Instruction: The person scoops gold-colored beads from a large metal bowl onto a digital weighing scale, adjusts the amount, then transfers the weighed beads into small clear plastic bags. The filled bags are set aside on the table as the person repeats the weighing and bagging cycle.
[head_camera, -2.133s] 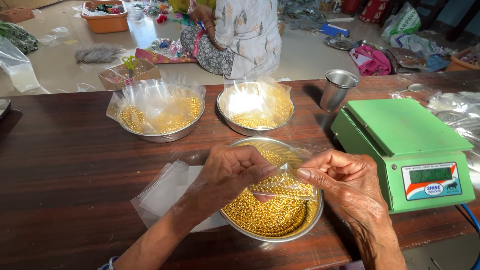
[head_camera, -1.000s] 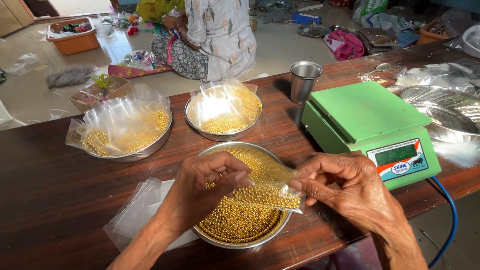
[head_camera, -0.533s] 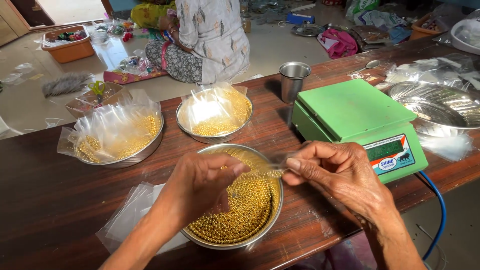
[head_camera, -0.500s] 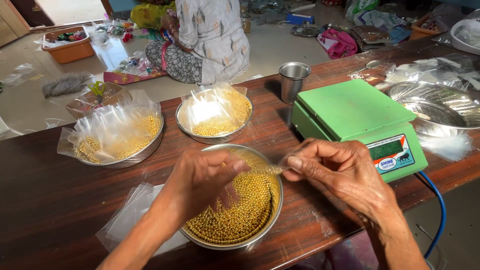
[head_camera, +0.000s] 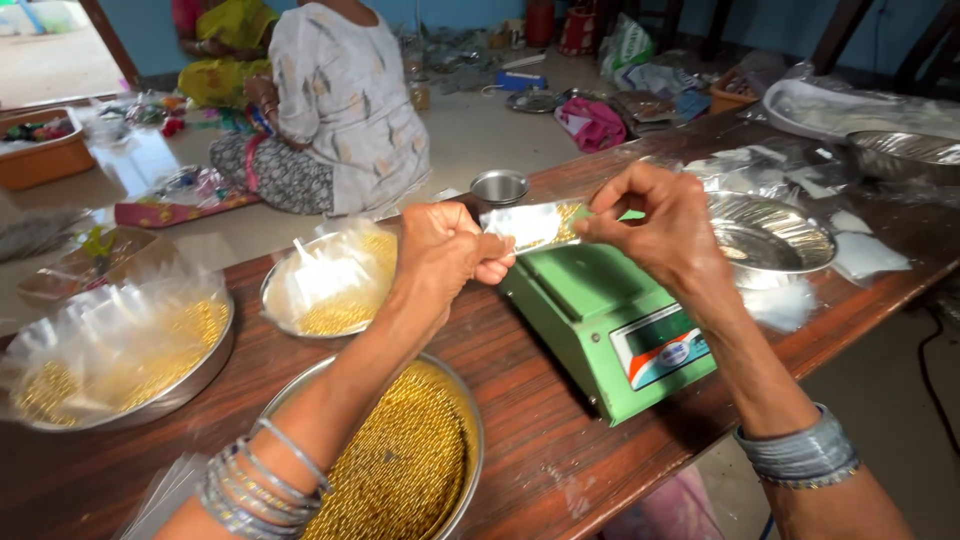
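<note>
Both our hands have lifted off the bead bowl and now hold the small clear bag up over the green scale, w/ the view swung right. Nearest us, the steel bowl of gold beads sits at the table edge, just under our left forearm. Left hand: fingers closed, pinching the bag's left end. Right hand: fingers closed on the bag's right end; a few gold beads show inside. Bag stretched flat btwn the two hands, clear of the scale below. Further left, two more bowls w/ plastic bags & beads. Behind the bag, a steel cup. Beyond the table, a person sits on the floor.
</note>
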